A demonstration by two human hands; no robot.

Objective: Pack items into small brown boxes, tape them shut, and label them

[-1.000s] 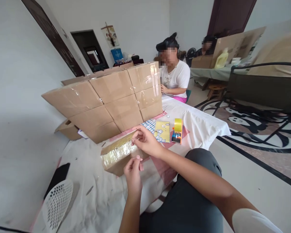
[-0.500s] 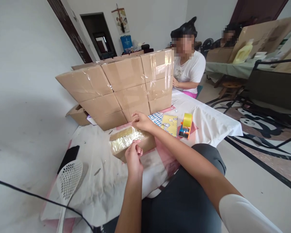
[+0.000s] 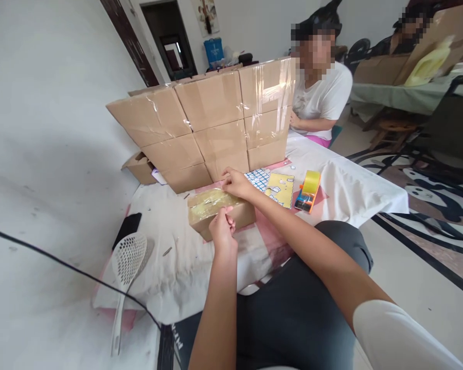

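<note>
A small cardboard box (image 3: 231, 216) lies before me on the cloth-covered table, its top covered by glossy clear packing tape (image 3: 205, 201). At the near top edge, my left hand (image 3: 223, 226) is closed, finger and thumb pinched together at the tape's edge. My right hand (image 3: 239, 184) reaches over the box's far right side. Its fingers are bent and drawn together near the far top edge; whatever they pinch is too small to make out. Right of the box are a yellow printed card (image 3: 281, 189) and an orange-blue tape dispenser (image 3: 307, 192) with a yellowish roll.
Behind the box stands a wall of taped cardboard boxes (image 3: 216, 123). A white perforated skimmer (image 3: 129, 259) and a black item (image 3: 127, 230) lie at left. A black cable (image 3: 73, 271) crosses the lower left. Beyond the boxes sits a person in a white shirt (image 3: 324, 95).
My view has shifted, so the scene sits farther right and slightly higher. Both hands stay at the box's top edges, and the shine on the tape has changed.
</note>
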